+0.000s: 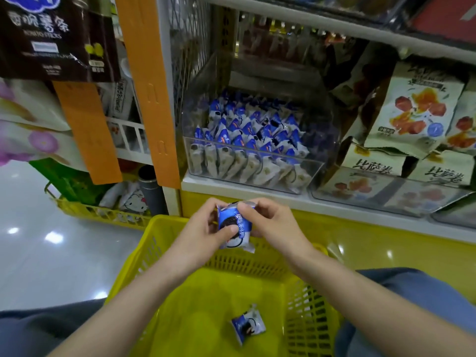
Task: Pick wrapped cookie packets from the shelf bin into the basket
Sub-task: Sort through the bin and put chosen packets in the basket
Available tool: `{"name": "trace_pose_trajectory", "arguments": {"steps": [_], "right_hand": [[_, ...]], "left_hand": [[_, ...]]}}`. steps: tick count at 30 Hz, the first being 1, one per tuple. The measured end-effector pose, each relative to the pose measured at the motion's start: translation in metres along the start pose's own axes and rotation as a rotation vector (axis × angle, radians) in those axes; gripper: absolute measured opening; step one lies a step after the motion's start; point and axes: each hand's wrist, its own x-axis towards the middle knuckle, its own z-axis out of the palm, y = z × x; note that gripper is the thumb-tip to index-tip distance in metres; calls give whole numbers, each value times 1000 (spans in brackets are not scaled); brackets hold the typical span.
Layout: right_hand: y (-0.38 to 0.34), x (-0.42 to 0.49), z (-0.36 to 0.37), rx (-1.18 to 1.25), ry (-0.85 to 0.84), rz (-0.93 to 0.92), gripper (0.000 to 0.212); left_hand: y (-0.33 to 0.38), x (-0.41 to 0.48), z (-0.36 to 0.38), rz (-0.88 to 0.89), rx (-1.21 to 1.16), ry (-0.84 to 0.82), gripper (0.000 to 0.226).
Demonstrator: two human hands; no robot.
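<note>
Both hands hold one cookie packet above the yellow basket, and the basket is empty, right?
Not empty. The head view shows a loose packet lying on the basket floor; the left hand and right hand do hold the other packet above it.

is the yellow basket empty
No, one blue wrapped cookie packet lies on the floor of the yellow basket.

Basket (164,256): yellow, lattice walls. Held packet (235,231): blue-white, black cookie print. Shelf strip (144,73), upper left: orange.
</note>
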Motion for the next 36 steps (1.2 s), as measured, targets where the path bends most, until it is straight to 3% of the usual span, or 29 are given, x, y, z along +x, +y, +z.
{"name": "trace_pose_trajectory", "arguments": {"steps": [6, 9, 12, 17, 19, 24, 29, 31, 36], "right_hand": [[7, 2, 2, -2, 44, -9, 20], [10, 2, 3, -105, 2, -99, 14], [15, 1, 5, -161, -12, -152, 28], [14, -5, 5, -340, 25, -310, 21], [14, -7, 4, -384, 40, -328, 18], [12, -2, -1, -204, 155, -145, 18], [11, 1, -2, 106, 71, 123, 15], [14, -1, 0, 70, -6, 164, 10], [19, -4, 2, -186, -249, 202, 15]], "left_hand": [[-4, 0, 8, -47, -88, 50, 15], [-6, 1, 7, -89, -137, 111, 28], [-8, 2, 6, -118, -166, 153, 33], [-7, 1, 6, -255, -377, 79, 20], [-6, 0, 6, -293, -424, 48, 25], [-6, -9, 9, -298, -323, -23, 36], [-14, -9, 2, -172, -220, 201, 14], [-15, -6, -3, -131, -218, 306, 3], [-17, -1, -17, -36, -220, 392, 14]]}}
